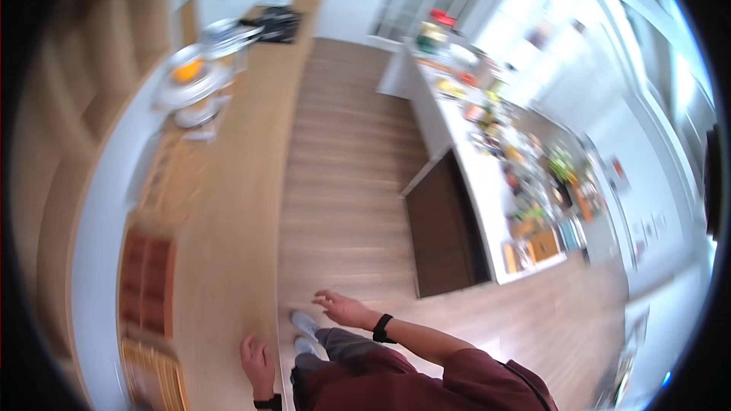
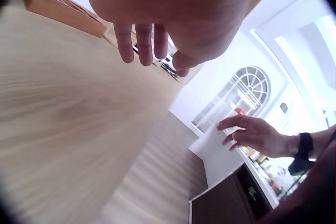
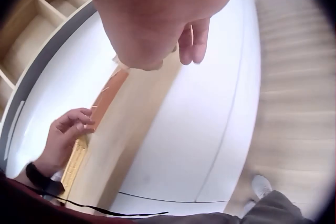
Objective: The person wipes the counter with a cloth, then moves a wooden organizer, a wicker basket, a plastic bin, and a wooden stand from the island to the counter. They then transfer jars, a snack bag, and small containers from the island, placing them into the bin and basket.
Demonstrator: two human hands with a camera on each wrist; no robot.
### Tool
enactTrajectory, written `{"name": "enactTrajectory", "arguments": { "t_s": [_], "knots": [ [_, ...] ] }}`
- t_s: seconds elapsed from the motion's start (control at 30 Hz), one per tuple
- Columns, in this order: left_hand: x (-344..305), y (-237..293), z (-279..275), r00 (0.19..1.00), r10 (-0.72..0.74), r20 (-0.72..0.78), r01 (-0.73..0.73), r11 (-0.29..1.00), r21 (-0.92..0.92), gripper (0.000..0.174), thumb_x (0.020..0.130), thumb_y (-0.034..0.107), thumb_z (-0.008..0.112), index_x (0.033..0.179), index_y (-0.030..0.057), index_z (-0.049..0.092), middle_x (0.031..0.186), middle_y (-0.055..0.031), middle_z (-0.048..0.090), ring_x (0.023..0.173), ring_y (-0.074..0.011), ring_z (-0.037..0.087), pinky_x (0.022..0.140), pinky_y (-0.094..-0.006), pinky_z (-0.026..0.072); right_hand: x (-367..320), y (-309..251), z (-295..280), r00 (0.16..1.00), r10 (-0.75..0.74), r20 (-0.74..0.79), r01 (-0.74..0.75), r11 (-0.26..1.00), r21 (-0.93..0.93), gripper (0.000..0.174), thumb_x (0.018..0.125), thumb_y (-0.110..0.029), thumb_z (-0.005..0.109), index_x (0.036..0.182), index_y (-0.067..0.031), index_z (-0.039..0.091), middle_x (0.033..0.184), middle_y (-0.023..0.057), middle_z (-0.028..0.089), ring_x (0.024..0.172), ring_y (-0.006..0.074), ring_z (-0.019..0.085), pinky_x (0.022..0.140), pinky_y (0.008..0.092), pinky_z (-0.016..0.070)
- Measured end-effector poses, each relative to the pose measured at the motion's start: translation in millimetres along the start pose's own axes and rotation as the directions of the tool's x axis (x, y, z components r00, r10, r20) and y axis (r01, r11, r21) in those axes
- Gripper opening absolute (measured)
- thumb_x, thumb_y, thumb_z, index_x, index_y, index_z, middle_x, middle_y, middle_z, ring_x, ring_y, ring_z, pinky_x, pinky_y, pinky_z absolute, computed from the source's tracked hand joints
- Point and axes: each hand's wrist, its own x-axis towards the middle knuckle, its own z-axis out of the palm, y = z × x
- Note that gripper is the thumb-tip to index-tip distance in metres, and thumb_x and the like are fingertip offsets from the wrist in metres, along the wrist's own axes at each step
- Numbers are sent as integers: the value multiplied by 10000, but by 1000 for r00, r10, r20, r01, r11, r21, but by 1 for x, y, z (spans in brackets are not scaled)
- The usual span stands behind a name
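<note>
My left hand (image 1: pixel 258 364) hangs over the front part of the long wooden counter (image 1: pixel 236 205), its fingers loosely bent around nothing. Its several fingers (image 2: pixel 144 43) point ahead above the wood surface in the left wrist view. Out over the floor beside the counter's edge is my right hand (image 1: pixel 346 310), fingers relaxed and holding nothing. Nearest to the left hand stand a reddish-brown compartment box (image 1: pixel 147 281) and a golden wicker basket (image 1: pixel 154 377) along the wall side. In the right wrist view the left hand overlaps the box and the basket.
A white island (image 1: pixel 487 221) with a dark end panel (image 1: pixel 445 228) carries many jars, greens and boxes on the right. Farther along the counter are a tiered white stand with an orange item (image 1: pixel 187 70) and a black stove (image 1: pixel 278 24). Wooden floor (image 1: pixel 343 183) runs between.
</note>
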Motion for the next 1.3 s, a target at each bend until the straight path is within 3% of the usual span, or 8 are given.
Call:
{"name": "enactTrajectory", "arguments": {
  "t_s": [0.17, 0.43, 0.63, 0.7, 0.93, 1.13, 1.27, 1.3],
  "knots": [
    [71, 29, 37, 962, 154, 227, -138, 987, -84, 167, 867, -42, 653, 995, 33, 729, 1235, -166, 610, 1099, -355, 643, 957, -429, 530, -154, 110, 30, 855, 519, -19, -519, 855, -7, 451, 974, -172, 674, 1408, -99, 575, 1423, 187, 562, 1322, 393, 556, 1110, 476, 489],
    [150, 111, 103, 825, 359, 437, -349, 931, -108, 172, 924, 24, 632, 1062, 61, 729, 1205, -170, 653, 1069, -359, 671, 920, -456, 550, -430, 168, 160, -23, 1000, 13, -962, -26, 270, 495, 919, -364, 707, 1311, -64, 683, 1273, 237, 708, 1252, 417, 629, 1081, 504, 512],
    [177, 192, 211, 686, 458, 565, -398, 887, -236, 175, 999, 74, 615, 1137, 75, 723, 1343, -189, 611, 1258, -412, 583, 1086, -467, 480, -448, 209, 143, 170, 968, 184, -942, 105, 320, 498, 924, -376, 710, 1344, -113, 671, 1307, 209, 698, 1232, 396, 652, 1073, 485, 522],
    [181, 223, 246, 654, 429, 623, -389, 897, -209, 200, 999, 90, 623, 1174, 80, 718, 1371, -195, 603, 1291, -408, 572, 1094, -458, 482, -420, 233, 107, 98, 989, 114, -914, 44, 404, 469, 929, -357, 699, 1328, -108, 685, 1262, 203, 726, 1220, 377, 665, 1078, 471, 517],
    [228, 330, 350, 476, 558, 680, -507, 806, -305, 202, 893, -11, 666, 1069, 47, 745, 1260, -133, 647, 1078, -321, 684, 920, -411, 558, -324, 360, -30, 333, 914, -230, -686, 403, 605, 424, 984, -332, 617, 1319, -77, 664, 1185, 230, 732, 1138, 419, 682, 999, 489, 542],
    [272, 395, 437, 448, 552, 703, -435, 822, -368, 220, 905, 47, 683, 1096, 115, 767, 1245, -92, 685, 1074, -339, 696, 913, -433, 572, -309, 368, -158, 217, 930, -295, -545, 366, 754, 434, 968, -314, 658, 1324, -65, 642, 1097, 219, 748, 1042, 411, 711, 926, 482, 563],
    [303, 433, 504, 244, 655, 715, -515, 712, -477, 202, 909, 56, 682, 1074, 129, 774, 1177, -62, 715, 1053, -314, 702, 896, -416, 574, -356, 400, -157, 168, 955, -244, -506, 296, 810, 364, 979, -260, 653, 1294, -77, 660, 1081, 212, 742, 1031, 409, 703, 917, 476, 563],
    [309, 442, 527, 173, 721, 671, -520, 646, -559, 197, 911, 56, 680, 1065, 132, 776, 1154, -57, 722, 1042, -307, 703, 885, -411, 574, -374, 404, -165, 145, 864, -482, -545, 477, 690, 306, 991, -215, 634, 1263, -82, 672, 1065, 207, 731, 1021, 412, 693, 906, 472, 562]
  ]
}}
